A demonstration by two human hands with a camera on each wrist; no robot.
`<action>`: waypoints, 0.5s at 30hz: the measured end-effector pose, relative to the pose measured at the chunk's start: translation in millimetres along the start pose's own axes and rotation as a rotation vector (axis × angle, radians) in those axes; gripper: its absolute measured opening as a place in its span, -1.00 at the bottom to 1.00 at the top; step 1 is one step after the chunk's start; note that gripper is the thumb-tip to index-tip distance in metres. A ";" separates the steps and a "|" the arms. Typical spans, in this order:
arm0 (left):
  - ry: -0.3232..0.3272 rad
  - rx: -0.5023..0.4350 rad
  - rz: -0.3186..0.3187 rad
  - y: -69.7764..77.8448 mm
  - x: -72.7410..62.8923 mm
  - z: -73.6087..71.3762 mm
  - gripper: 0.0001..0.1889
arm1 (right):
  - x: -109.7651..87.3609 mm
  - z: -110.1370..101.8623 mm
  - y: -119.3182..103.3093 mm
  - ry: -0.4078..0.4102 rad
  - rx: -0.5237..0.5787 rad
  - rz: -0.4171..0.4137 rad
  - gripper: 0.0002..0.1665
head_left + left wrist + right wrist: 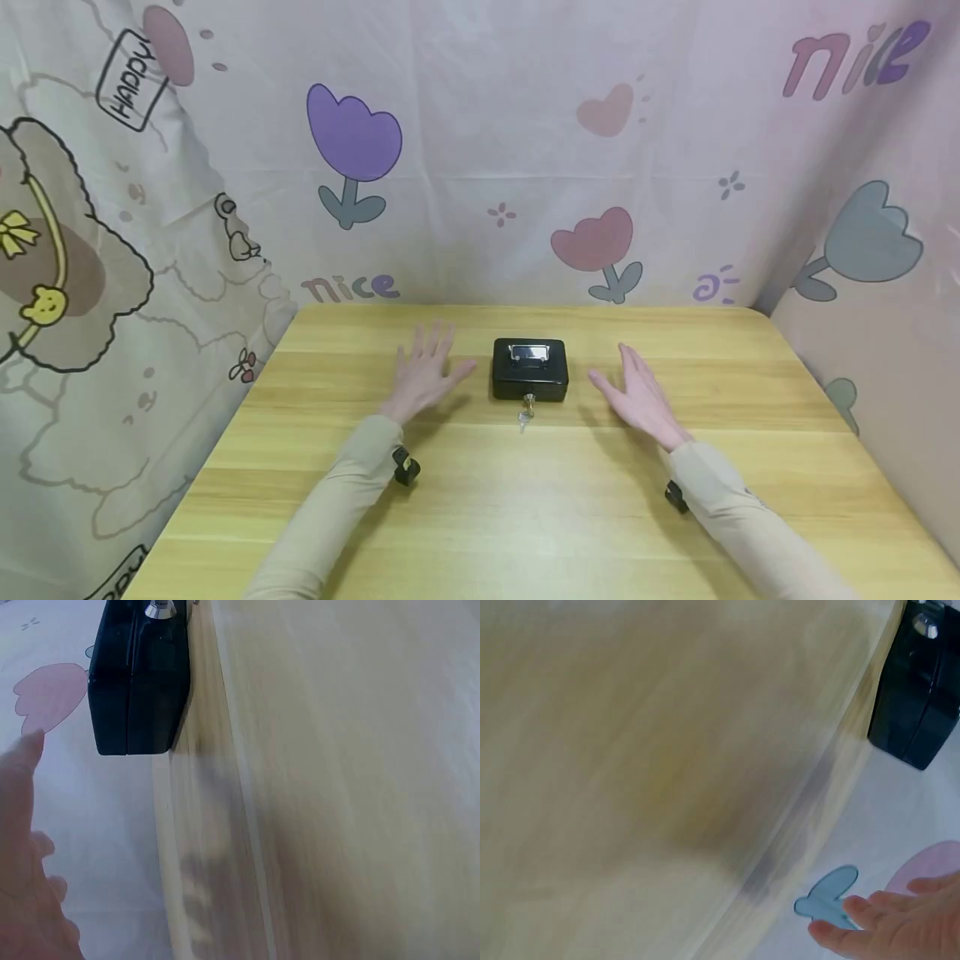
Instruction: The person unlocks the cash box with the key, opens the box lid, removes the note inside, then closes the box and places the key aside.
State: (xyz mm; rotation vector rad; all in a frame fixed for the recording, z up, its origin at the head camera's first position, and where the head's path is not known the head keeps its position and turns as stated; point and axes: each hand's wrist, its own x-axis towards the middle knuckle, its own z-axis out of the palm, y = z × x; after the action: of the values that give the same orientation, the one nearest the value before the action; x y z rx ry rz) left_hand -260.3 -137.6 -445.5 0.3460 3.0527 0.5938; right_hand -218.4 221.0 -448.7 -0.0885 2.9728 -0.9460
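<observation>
A small black cash box (529,379) with a silver handle (529,353) on its lid stands on the wooden table, lid down. From the lock on its front hangs a bunch of keys (524,418). To the box's left is my left hand (426,379), fingers spread and apart from it. On the other side my right hand (637,398) is held with straight fingers, thumb toward the box, also not touching. Both wrist views show the box (142,682) beyond the fingers, and nothing in either hand.
The wooden table (525,517) reaches back to a printed cloth (480,108) with flowers and lettering. More printed cloth (180,333) hangs along the left side and the right. A small black device sits at each wrist.
</observation>
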 end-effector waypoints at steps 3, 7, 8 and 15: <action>-0.017 -0.034 0.037 2.4 4.1 4.1 -0.06 | -1.0 2.9 -3.3 0.005 0.071 0.007 0.13; -0.035 -0.118 0.106 4.9 10.7 8.8 0.01 | -1.9 7.1 -7.4 0.029 0.137 -0.007 0.03; -0.045 -0.155 0.127 5.4 12.2 10.4 0.04 | -2.1 8.3 -8.3 0.032 0.153 -0.009 0.01; -0.185 -0.415 0.188 9.9 18.1 21.2 0.19 | -5.6 16.4 -17.1 0.021 0.305 0.038 -0.12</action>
State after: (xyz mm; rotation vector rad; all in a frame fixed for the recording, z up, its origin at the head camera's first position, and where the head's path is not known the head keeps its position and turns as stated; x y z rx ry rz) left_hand -274.7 -116.9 -461.0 0.6325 2.6490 1.1086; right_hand -211.3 198.0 -452.2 -0.0167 2.7962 -1.3861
